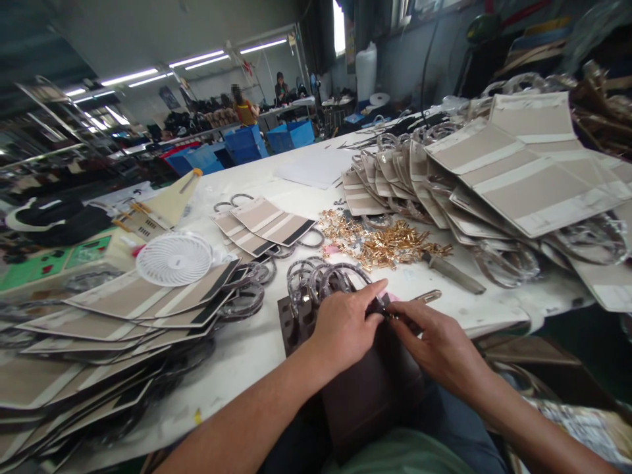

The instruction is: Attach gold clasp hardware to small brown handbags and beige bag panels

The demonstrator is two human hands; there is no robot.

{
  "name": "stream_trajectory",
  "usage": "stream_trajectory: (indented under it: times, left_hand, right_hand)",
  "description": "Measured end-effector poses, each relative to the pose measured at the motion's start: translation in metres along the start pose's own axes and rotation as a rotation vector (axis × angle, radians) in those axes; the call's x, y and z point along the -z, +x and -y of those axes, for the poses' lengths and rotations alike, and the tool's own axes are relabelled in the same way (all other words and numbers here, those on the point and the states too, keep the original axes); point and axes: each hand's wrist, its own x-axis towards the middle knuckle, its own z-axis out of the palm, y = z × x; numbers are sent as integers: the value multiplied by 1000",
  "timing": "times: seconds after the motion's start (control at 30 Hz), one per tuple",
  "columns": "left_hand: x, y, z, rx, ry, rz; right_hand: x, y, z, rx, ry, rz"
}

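A dark brown bag panel (pixel 368 395) lies over my lap and the table's near edge, with ring handles (pixel 320 280) at its far end. My left hand (pixel 345 326) is closed on its top edge, forefinger stretched forward. Facing it, my right hand (pixel 434 342) pinches a small dark fitting on the same edge, so the fingertips of both hands meet. A heap of small gold metal fittings (pixel 385 240) sits just beyond the hands. A grey-handled tool (pixel 451 271) rests beside the heap.
Beige striped bag panels are stacked at the left (pixel 133 309), centre (pixel 266 224) and right (pixel 518 171) of the white table (pixel 251 342). A small white fan (pixel 174 258) stands at the left. Blue crates (pixel 247 145) and other people sit far behind.
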Motion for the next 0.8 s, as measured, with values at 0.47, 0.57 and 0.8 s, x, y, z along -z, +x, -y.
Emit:
stream_trajectory:
  times: [0.47,0.57,0.8]
  left_hand:
    - [0,-6,-3,-170,15,-93]
    - [1,-7,-1,-239,46,-109]
    - [5,-10,3,-392,9,-92]
  right_hand:
    - [17,10,15,-127,30,114]
    - [20,15,15,-235,130,131]
    - [37,32,10,-323,341,377]
